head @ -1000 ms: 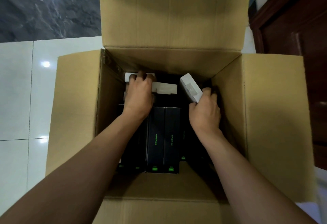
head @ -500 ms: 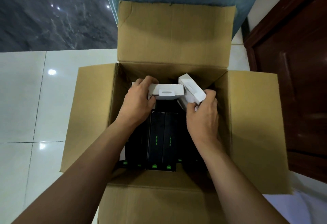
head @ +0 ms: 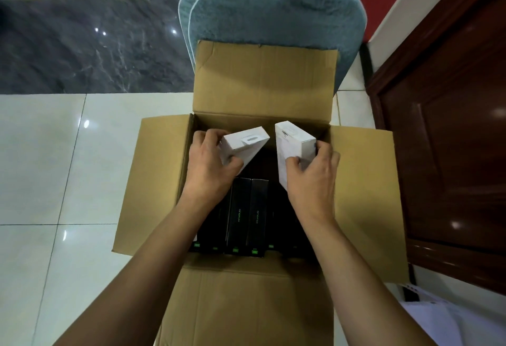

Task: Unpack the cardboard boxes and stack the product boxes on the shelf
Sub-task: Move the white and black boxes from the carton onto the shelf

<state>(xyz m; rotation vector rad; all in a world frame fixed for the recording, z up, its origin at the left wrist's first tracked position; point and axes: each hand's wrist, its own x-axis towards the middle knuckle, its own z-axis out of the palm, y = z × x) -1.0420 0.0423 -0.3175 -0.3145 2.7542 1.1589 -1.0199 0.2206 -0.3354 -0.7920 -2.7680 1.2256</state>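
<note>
The step in hand is the unpacking: both hands are lifting product boxes out of the open brown cardboard carton (head: 262,285) standing on the white tiled floor (head: 49,159). The left hand (head: 209,170) has its grip curled round a small white rectangular product box (head: 243,144), thumb on the near face and fingers behind, the box tilted with its hang-tab end upward. The right hand (head: 312,174) pinches a second white product box (head: 294,151) by its lower end, holding it nearly upright. Both boxes sit at about the height of the carton's rim, just apart from each other, above a row of black product boxes with green lettering (head: 247,215) still packed below. Compared with the earlier frames, the white boxes have risen from deep inside the carton and separated, and a teal fluffy mat (head: 273,12) now shows beyond the far flap. Next, probably, the pair must clear the flaps and be carried to the shelf, which is not in view.
</note>
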